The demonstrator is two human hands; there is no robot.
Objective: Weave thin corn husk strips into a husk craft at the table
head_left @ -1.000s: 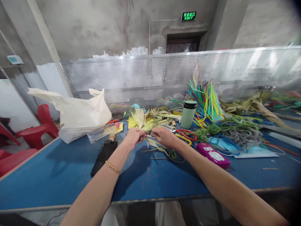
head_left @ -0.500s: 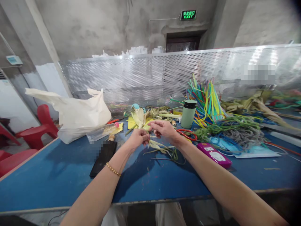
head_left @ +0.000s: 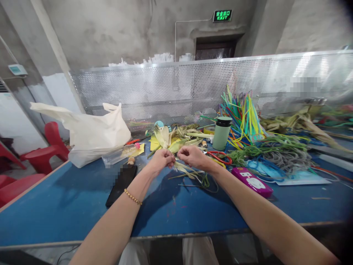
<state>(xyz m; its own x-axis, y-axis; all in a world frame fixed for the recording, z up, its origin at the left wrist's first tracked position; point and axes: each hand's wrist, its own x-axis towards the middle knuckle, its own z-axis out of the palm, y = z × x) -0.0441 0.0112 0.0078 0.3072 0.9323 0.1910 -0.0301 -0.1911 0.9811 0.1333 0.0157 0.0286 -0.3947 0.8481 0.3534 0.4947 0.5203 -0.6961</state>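
Observation:
My left hand (head_left: 161,159) and my right hand (head_left: 193,156) meet over the blue table (head_left: 68,206), both with fingers pinched on pale green corn husk strips (head_left: 187,170) that trail down onto the table below them. A gold bracelet circles my left wrist. A pile of corn husks (head_left: 173,138) lies just beyond my hands. Red-handled scissors (head_left: 219,157) rest right of my right hand.
A black phone (head_left: 121,180) lies left of my left arm. A white plastic bag (head_left: 91,134) sits at the back left, a green flask (head_left: 221,133) behind my hands, coloured pipe cleaners (head_left: 245,117) and tangled cords (head_left: 275,154) at right, a pink case (head_left: 252,182) nearer. A perforated metal screen backs the table.
My right hand rose toward the husk pile and came back down beside my left hand. Both hands kept their pinch on the husk strips.

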